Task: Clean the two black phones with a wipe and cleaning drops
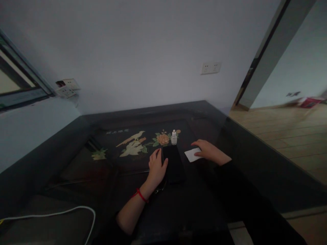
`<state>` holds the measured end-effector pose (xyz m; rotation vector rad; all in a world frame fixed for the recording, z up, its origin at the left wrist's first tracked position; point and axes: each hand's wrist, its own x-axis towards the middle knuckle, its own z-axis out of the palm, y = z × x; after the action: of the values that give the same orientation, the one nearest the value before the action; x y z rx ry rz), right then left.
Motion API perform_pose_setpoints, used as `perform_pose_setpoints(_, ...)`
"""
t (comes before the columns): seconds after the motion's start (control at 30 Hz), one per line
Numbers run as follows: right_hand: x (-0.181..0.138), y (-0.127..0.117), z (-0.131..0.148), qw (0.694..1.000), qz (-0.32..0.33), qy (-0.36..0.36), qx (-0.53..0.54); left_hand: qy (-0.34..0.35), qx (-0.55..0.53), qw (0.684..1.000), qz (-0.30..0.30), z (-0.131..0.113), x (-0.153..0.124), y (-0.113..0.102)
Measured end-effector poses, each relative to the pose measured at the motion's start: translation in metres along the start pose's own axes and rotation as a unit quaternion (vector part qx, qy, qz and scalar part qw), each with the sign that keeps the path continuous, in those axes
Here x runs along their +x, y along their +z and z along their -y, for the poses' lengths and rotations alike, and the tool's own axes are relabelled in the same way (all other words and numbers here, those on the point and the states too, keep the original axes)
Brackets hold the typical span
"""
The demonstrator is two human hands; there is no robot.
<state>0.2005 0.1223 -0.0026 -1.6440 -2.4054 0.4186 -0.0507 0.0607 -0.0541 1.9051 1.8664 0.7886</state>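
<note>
A black phone (175, 163) lies flat on the dark table (107, 190). My left hand (156, 167) rests against the phone's left edge, fingers stretched along it, a red string round the wrist. My right hand (208, 150) lies flat on the table to the phone's right, its fingers on the edge of a small white cloth or paper square (192, 154). A small white dropper bottle (174, 137) stands upright just beyond the phone's far end.
The table top bears an inlaid picture of birds and flowers (139, 143) and stands in a room corner. A white cable (58, 214) lies at the near left. Wall sockets (211, 67) are above. A wooden floor (288, 136) lies to the right.
</note>
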Motion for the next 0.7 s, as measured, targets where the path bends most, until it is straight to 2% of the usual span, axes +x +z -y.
perform_pose_setpoints(0.13,0.005,0.011,-0.009,0.999,0.037,-0.018,-0.02,0.01,-0.031,0.999,0.007,0.001,0.0,-0.002)
perform_pose_setpoints(0.3,-0.003,0.02,-0.008,0.998,0.037,0.035,-0.042,0.02,-0.049,0.998,0.019,-0.002,-0.003,-0.005)
perform_pose_setpoints(0.5,-0.006,0.03,0.015,0.992,0.02,0.111,-0.05,0.02,-0.046,0.998,0.031,-0.004,-0.003,-0.008)
perform_pose_setpoints(0.7,-0.004,0.04,0.037,0.994,-0.02,0.105,-0.013,0.021,-0.015,0.998,0.049,-0.006,-0.005,-0.008)
